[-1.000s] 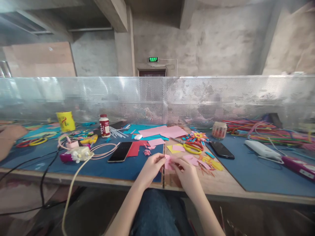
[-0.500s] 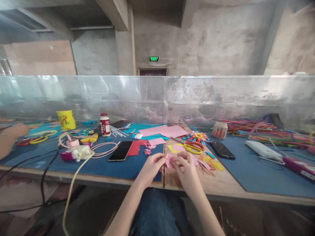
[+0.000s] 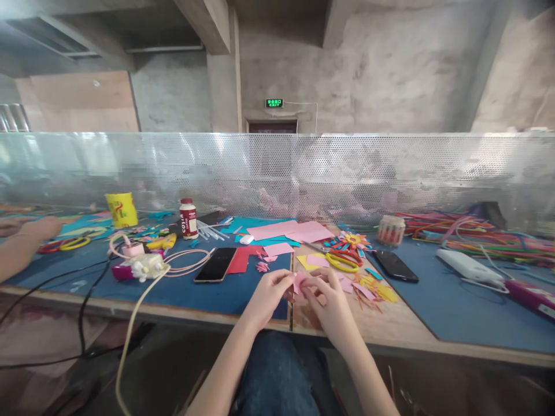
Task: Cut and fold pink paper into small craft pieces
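My left hand [image 3: 271, 294] and my right hand [image 3: 328, 303] meet just above the near edge of the table [image 3: 390, 335]. Together they pinch a small piece of pink paper [image 3: 299, 282], fingers closed on it from both sides. Yellow-handled scissors [image 3: 342, 261] lie a little beyond my right hand, beside a colourful paper flower [image 3: 352, 238]. Pink paper sheets [image 3: 290, 231] and a red sheet [image 3: 241, 259] lie further back. Small paper scraps [image 3: 373, 289] are scattered right of my right hand.
Two black phones [image 3: 215, 264] [image 3: 395, 265] lie on the blue mats. A red-labelled bottle [image 3: 188, 219], a yellow cup [image 3: 122, 209], a glue gun with cables [image 3: 143, 267] and a white power bank [image 3: 463, 263] stand around. Another person's hand [image 3: 30, 234] rests at far left. A perforated screen [image 3: 277, 173] closes the back.
My hands have kept working the pink paper in the same spot, fingers shifting slightly. The view has drifted a little to the left.
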`<state>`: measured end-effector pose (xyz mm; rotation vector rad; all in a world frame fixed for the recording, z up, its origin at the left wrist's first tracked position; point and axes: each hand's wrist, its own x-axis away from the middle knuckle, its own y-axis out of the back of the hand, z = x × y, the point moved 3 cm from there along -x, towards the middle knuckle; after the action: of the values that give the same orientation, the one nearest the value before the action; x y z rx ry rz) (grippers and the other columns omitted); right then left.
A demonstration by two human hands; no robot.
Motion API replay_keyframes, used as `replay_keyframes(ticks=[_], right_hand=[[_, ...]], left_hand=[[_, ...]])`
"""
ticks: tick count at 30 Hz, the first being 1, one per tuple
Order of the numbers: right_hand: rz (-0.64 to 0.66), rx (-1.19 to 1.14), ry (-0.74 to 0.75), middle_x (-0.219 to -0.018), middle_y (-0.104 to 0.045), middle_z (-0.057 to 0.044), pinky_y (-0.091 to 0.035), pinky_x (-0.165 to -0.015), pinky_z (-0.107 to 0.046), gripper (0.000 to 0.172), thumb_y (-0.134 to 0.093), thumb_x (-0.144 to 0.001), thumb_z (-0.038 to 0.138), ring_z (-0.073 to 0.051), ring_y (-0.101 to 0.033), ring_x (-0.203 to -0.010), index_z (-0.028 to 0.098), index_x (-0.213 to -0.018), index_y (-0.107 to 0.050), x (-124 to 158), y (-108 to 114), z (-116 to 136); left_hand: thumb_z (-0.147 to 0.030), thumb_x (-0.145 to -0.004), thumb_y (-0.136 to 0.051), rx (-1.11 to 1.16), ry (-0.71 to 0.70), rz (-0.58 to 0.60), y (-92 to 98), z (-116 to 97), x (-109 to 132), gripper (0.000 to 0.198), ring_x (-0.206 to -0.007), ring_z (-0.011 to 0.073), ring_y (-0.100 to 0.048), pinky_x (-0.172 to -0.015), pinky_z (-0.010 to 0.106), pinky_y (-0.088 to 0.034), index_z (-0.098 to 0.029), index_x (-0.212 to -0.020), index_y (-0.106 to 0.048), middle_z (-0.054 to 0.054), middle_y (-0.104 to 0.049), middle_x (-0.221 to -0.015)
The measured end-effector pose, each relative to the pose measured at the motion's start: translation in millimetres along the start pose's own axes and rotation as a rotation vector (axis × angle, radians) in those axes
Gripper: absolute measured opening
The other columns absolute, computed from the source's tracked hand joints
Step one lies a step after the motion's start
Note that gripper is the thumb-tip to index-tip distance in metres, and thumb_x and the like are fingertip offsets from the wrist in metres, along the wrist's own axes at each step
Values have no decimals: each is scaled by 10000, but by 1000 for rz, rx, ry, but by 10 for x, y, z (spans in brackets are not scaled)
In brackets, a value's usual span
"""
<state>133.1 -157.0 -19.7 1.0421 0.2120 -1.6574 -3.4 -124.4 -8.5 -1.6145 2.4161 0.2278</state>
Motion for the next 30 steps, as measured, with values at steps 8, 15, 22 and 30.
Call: replay_keyframes(ticks=[8, 15, 22, 30], right_hand=[[15, 41, 17, -1001, -491, -94, -521, -634, -293, 163, -478, -845, 279, -184, -562, -833, 218, -837, -629, 9, -11, 4], [11, 43, 21, -1004, -477, -88, -517, -638, -296, 133, -473, -849, 291, -172, -554, -805, 210, -822, -576, 17, -18, -7], [-52, 40, 13, -984, -522, -81, -488, -658, -291, 104, -494, -844, 293, -164, -547, -788, 203, -818, -540, 20, 3, -25], [-31, -39, -145, -868, -616, -65, -447, -654, -293, 205, -514, -830, 332, -172, -551, -732, 200, -963, -598, 7, 40, -4]], left_hand=[[-385, -768, -532, -4, 8, -6, -17, -43, 14, 259, -634, 148, -550, -586, 246, -460, -157, -690, -625, 21, -595, -681], [-357, -772, -523, 13, 3, -17, -4, -14, 10, 227, -607, 137, -530, -583, 255, -462, -166, -702, -624, 4, -570, -664], [-340, -789, -515, 11, -31, -17, 7, -3, 2, 225, -640, 129, -487, -599, 266, -486, -149, -729, -616, 5, -522, -697], [-391, -813, -504, 34, -12, -14, -11, -49, 21, 272, -712, 146, -528, -613, 244, -460, -157, -778, -638, 21, -591, -753]])
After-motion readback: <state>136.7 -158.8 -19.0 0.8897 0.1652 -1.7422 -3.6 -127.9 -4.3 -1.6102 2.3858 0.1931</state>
